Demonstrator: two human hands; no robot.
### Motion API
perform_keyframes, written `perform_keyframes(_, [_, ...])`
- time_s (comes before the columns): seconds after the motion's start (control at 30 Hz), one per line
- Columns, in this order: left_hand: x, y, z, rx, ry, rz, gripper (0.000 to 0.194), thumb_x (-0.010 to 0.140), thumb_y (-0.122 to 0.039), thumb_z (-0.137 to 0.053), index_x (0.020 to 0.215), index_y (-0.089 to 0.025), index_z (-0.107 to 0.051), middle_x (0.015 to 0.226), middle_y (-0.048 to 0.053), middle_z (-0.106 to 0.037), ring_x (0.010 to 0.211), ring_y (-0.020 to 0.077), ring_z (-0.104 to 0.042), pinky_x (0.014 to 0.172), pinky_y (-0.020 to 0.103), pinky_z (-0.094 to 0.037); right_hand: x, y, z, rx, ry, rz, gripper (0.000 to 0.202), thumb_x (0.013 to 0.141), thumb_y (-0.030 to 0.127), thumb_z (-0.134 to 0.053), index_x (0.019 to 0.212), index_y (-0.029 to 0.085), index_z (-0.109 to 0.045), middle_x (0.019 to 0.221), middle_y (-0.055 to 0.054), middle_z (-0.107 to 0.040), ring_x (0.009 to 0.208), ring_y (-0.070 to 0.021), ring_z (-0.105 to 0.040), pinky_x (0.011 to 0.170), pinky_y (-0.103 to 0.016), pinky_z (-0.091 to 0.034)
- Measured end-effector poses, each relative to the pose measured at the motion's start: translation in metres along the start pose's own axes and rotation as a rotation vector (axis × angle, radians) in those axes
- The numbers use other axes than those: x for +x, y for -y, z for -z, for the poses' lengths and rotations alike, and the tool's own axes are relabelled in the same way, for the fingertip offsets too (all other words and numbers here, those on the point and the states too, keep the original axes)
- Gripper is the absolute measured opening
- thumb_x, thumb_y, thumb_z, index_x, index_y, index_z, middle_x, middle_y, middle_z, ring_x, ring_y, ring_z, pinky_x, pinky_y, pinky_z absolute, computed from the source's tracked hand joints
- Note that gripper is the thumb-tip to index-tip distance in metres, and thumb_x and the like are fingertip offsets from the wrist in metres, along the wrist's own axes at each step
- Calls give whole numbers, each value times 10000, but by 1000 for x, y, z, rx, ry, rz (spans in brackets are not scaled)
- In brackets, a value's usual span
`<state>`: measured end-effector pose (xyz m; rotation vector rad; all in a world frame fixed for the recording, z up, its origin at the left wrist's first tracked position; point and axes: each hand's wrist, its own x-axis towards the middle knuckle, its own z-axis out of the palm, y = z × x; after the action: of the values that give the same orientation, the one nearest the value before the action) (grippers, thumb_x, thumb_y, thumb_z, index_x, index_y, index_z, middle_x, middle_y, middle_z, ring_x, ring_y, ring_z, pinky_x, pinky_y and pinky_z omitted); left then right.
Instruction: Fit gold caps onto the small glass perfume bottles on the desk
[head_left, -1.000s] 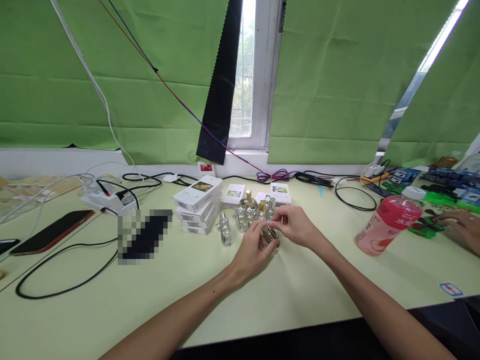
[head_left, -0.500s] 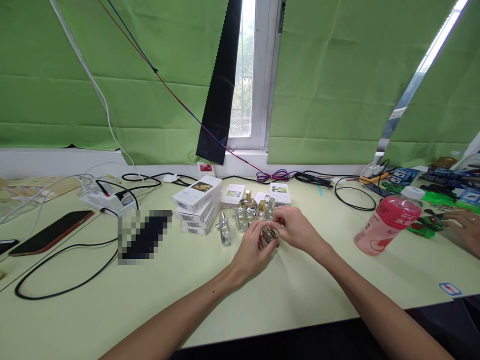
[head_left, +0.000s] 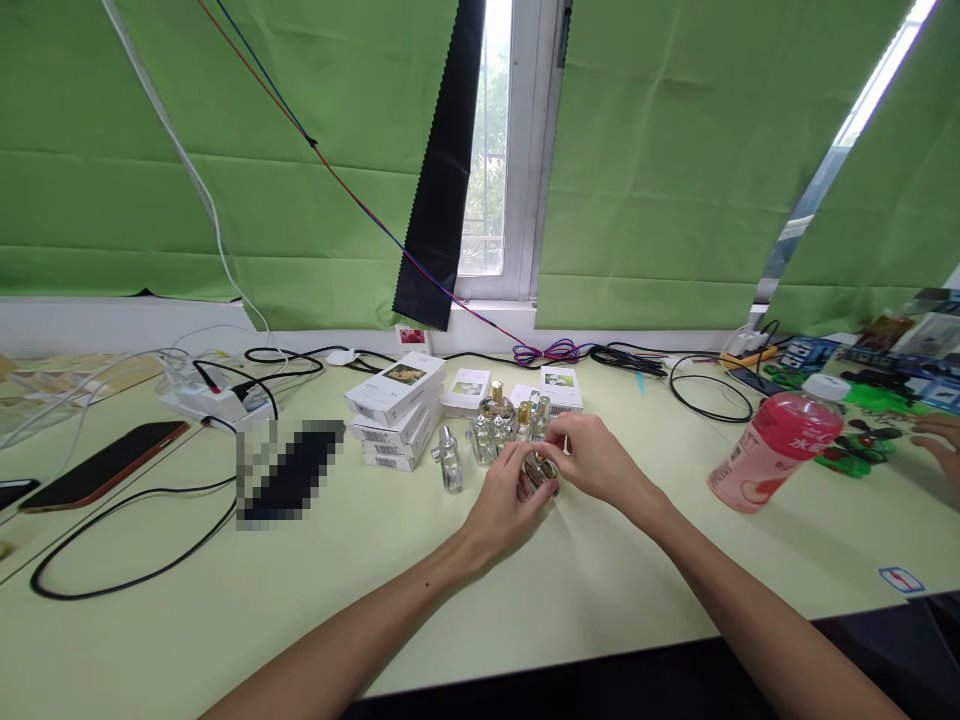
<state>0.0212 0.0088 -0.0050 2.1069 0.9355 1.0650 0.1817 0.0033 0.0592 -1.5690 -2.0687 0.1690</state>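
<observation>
We hold 1 rounded clear-glass bottle [head_left: 540, 470]
Our left hand [head_left: 504, 498] half-curls around it; our right hand [head_left: 589, 452] pinches its top.

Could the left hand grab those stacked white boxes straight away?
Probably not directly: the left hand is curled around a glass bottle, and a slim bottle stands between that hand and the white boxes.

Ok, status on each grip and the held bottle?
Left grip around small glass bottle. Right grip at its top, fingertips partly hidden. Other glass bottles close behind.
</observation>
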Motion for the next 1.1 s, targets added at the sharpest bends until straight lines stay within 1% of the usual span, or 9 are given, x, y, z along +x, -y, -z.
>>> perform_keyframes(0.17, [0, 3, 0, -2, 7, 0, 349, 897, -300, -597, 1236, -250, -529, 1193, 58, -562, 792, 137, -600, 681, 285, -522, 0, 2, 3, -20, -24, -11, 312, 912, 305, -544, 626, 185, -513, 699, -23, -599, 658, -143, -504, 602, -250, -313])
perform_keyframes(0.33, [-1, 4, 0, 25, -6, 18, 333, 896, -319, -600, 1213, -250, -522, 1209, 54, -558, 853, 159, -608, 703, 299, -522, 3, -2, 4, -67, -3, -87, 401, 954, 302, -449, 572, 190, -406, 563, 1, -502, 550, -126, -399, 538, -258, -243])
perform_keyframes(0.4, [-2, 2, 0, 42, -18, 26, 323, 898, -322, -597, 1204, -248, -523, 1197, 54, -562, 871, 168, -609, 713, 306, -520, 4, -6, 2, -93, 43, -126, 381, 947, 271, -457, 577, 189, -413, 571, -3, -509, 548, -125, -390, 532, -258, -235])
perform_keyframes(0.53, [-4, -1, 1, 78, -43, 44, 298, 901, -329, -597, 1182, -248, -539, 1166, 53, -569, 901, 183, -606, 735, 315, -510, 5, -15, -6, -126, 231, -190, 338, 913, 211, -502, 577, 180, -472, 610, -18, -544, 578, -128, -424, 519, -254, -234])
perform_keyframes(0.73, [-4, 2, 2, 119, -72, 86, 337, 886, -363, -628, 1190, -253, -531, 1132, 41, -562, 879, 185, -596, 741, 322, -500, 4, -22, -11, -85, 430, -150, 165, 777, 84, -592, 636, 169, -594, 627, -9, -586, 605, -120, -477, 535, -224, -298])
perform_keyframes(0.83, [-4, 4, 2, 129, -85, 84, 371, 882, -391, -633, 1204, -244, -523, 1120, 47, -556, 823, 175, -588, 738, 329, -497, 2, -22, -10, -16, 519, -123, 80, 725, 108, -660, 687, 169, -625, 673, -10, -618, 628, -128, -523, 532, -219, -328])
perform_keyframes(0.9, [-5, 5, 2, 131, -97, 79, 384, 882, -407, -632, 1209, -240, -520, 1129, 51, -546, 776, 162, -580, 731, 332, -497, 0, -21, -9, 48, 571, -127, 105, 689, 153, -720, 709, 176, -620, 697, -7, -634, 634, -140, -549, 523, -223, -340])
perform_keyframes(0.97, [-5, 5, 2, 137, -108, 80, 381, 884, -405, -629, 1211, -243, -518, 1143, 50, -530, 750, 151, -576, 721, 329, -498, 0, -20, -10, 88, 586, -132, 154, 680, 203, -750, 705, 187, -599, 677, 4, -626, 622, -148, -553, 512, -229, -341])
perform_keyframes(1.1, [-5, 4, 3, 197, -151, 81, 339, 905, -388, -597, 1205, -251, -515, 1171, 55, -499, 697, 132, -562, 689, 323, -497, 1, -19, -18, 79, 526, -95, 203, 704, 243, -741, 655, 193, -551, 612, 25, -566, 582, -138, -506, 495, -235, -313])
